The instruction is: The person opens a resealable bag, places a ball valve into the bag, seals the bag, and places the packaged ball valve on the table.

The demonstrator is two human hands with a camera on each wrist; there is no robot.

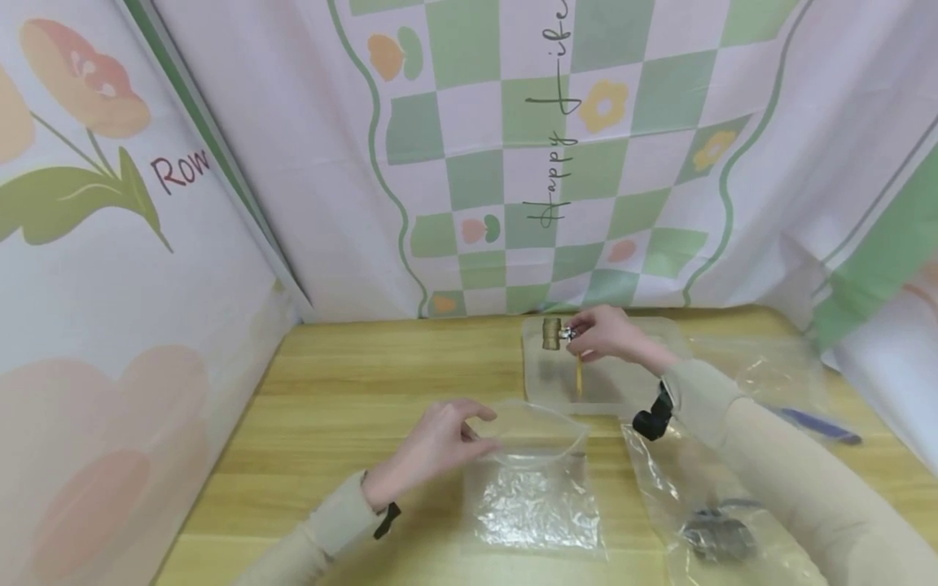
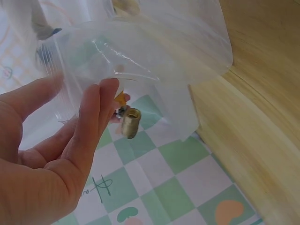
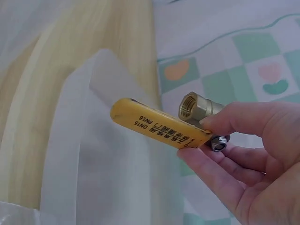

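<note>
My right hand (image 1: 608, 334) pinches a brass ball valve (image 3: 199, 107) at the base of its yellow lever handle (image 3: 157, 124). Printed characters and "DN15" mark that handle, which points down toward the table in the head view. Below the valve lies a translucent white plastic tray (image 1: 545, 391) near the back edge. At the mouth of a clear zip bag (image 1: 535, 505) is my left hand (image 1: 440, 439). Its thumb and index finger are spread apart, touching the bag's mouth (image 2: 70, 75), which gapes. The bag's lower part lies flat on the tabletop.
To the right, under my forearm, a clear bag (image 1: 648, 472) holds a dark grey object (image 1: 718, 537). Another clear bag (image 1: 784, 366) with a blue-purple strip (image 1: 821, 425) lies farther right. A checked curtain (image 1: 535, 179) hangs along the wooden table's (image 1: 352, 366) back edge.
</note>
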